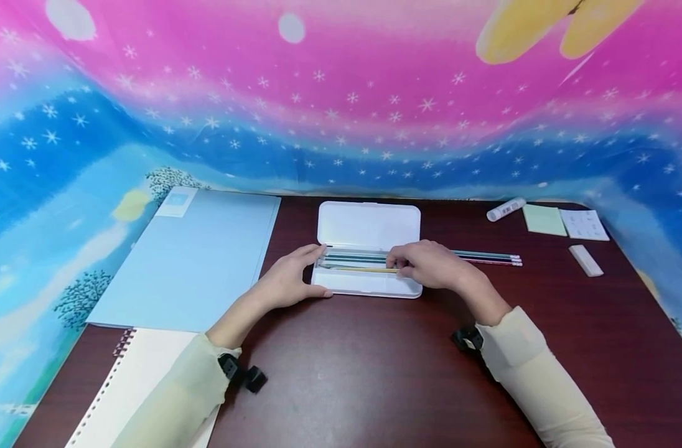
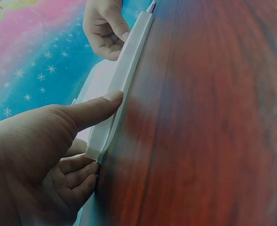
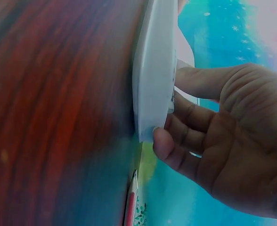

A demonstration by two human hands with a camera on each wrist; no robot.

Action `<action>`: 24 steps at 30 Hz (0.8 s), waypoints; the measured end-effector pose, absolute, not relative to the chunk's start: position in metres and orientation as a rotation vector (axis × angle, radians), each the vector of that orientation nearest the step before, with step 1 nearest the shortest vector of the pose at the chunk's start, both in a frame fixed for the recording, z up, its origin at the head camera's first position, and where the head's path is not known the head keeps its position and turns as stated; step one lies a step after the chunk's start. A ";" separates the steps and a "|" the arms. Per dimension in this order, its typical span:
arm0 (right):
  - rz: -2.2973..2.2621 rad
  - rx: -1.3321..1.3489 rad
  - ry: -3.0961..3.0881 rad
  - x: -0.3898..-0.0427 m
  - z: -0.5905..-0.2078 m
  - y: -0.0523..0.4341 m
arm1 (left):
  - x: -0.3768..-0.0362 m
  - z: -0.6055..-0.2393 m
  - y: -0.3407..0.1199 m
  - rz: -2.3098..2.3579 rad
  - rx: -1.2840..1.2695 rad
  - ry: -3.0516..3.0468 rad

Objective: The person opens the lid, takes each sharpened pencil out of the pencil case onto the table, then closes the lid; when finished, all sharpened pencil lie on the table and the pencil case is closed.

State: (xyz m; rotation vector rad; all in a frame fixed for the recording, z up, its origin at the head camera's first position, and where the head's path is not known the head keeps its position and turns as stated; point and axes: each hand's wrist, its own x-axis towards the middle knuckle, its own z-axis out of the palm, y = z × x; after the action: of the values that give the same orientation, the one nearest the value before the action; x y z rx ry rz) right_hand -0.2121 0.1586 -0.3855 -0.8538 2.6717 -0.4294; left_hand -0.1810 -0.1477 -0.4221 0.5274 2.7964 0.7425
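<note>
A white pencil case [image 1: 369,285] lies on the table with its lid [image 1: 369,224] raised at the back. Several pencils rest inside, a yellow pencil [image 1: 366,269] nearest the front. My left hand [image 1: 287,277] grips the case's left end; in the left wrist view its thumb [image 2: 98,109] lies along the front wall and the other fingers curl round the end. My right hand [image 1: 430,262] reaches in at the right end, thumb and fingers pinching the yellow pencil near its end. The right wrist view shows its curled fingers [image 3: 188,134] by the case's rim, partly hiding the inside.
More pencils [image 1: 489,258] with pink erasers lie right of the case. Beyond are a glue stick [image 1: 506,210], green sticky notes [image 1: 545,220], a white paper pad [image 1: 584,224] and an eraser [image 1: 586,260]. A blue folder [image 1: 201,255] and spiral notebook [image 1: 145,379] lie left.
</note>
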 end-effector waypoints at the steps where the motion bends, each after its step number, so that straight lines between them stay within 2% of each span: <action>1: -0.431 -0.856 2.677 -0.212 -0.385 0.159 | -0.181 -0.422 -0.148 0.741 0.525 2.796; 24: -0.561 -0.792 2.814 -0.216 -0.367 0.192 | -0.181 -0.423 -0.147 0.737 0.503 2.801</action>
State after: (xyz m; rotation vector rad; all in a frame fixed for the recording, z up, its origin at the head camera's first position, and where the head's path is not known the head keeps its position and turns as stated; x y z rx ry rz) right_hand -0.2155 0.1921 -0.3671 -0.7922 2.8144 -0.5611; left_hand -0.1807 -0.1475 -0.4231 0.5031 2.8010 0.7369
